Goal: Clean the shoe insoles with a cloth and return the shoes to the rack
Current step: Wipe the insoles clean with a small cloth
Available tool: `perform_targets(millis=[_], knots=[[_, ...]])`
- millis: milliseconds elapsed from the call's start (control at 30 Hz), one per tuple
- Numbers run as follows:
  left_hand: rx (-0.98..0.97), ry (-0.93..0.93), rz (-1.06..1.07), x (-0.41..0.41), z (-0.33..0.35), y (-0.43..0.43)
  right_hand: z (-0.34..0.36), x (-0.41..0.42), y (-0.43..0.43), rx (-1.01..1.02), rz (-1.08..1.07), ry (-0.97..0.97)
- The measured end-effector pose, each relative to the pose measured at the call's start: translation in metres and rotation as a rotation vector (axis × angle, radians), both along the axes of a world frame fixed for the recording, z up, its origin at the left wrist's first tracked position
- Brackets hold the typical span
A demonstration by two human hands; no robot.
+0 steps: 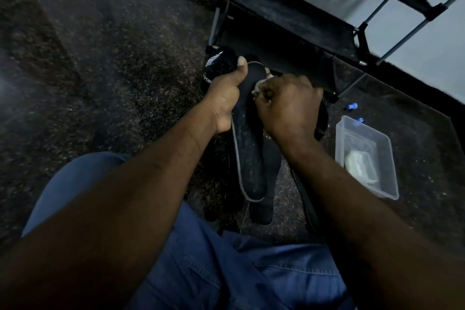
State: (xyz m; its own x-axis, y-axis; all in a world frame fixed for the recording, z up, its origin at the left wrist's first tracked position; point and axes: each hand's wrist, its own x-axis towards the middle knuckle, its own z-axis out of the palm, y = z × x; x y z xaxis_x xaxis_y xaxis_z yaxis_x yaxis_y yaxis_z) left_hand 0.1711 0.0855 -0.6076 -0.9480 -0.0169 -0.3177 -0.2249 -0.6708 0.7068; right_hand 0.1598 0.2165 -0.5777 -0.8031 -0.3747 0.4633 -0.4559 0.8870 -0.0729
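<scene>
Dim speckled floor (113,58), rack (289,15) at one o'clock; left hand (226,93) tight around insole (249,158), right hand (289,106) around cloth (260,84).

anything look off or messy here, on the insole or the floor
Only small things. The insole in the left hand is flecked with pale specks along its lower half, away from the cloth in the right hand. Two small blue bits lie loose on the floor by the plastic tub.

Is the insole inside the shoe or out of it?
Out: the left hand grips the insole, held free; the right hand holds a cloth on it.
</scene>
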Motion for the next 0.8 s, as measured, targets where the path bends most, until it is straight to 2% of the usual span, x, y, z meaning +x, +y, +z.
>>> perform_targets(millis=[67, 233, 400, 500, 600, 733, 800], knots=[[0.008, 0.019, 0.053, -0.003, 0.0, -0.002, -0.006, 0.007, 0.002, -0.002, 0.035, -0.045], [-0.037, 0.016, 0.025, 0.0, 0.001, -0.001, -0.006, 0.004, 0.009, -0.013, 0.038, -0.052], [-0.052, -0.026, -0.017, 0.005, 0.003, 0.006, 0.005, -0.016, 0.003, -0.179, -0.04, 0.021], [-0.02, -0.012, -0.036, 0.006, 0.004, 0.004, 0.004, -0.016, -0.007, -0.248, 0.033, -0.008], [-0.03, -0.006, -0.043, 0.006, 0.006, 0.002, 0.001, -0.011, -0.012, -0.194, 0.126, 0.004], [0.023, -0.002, -0.076, 0.009, 0.008, 0.005, 0.004, -0.021, -0.011, -0.29, -0.024, 0.013], [0.008, -0.008, -0.062, 0.01, 0.008, 0.003, 0.001, -0.017, -0.017, -0.32, 0.022, -0.011]])
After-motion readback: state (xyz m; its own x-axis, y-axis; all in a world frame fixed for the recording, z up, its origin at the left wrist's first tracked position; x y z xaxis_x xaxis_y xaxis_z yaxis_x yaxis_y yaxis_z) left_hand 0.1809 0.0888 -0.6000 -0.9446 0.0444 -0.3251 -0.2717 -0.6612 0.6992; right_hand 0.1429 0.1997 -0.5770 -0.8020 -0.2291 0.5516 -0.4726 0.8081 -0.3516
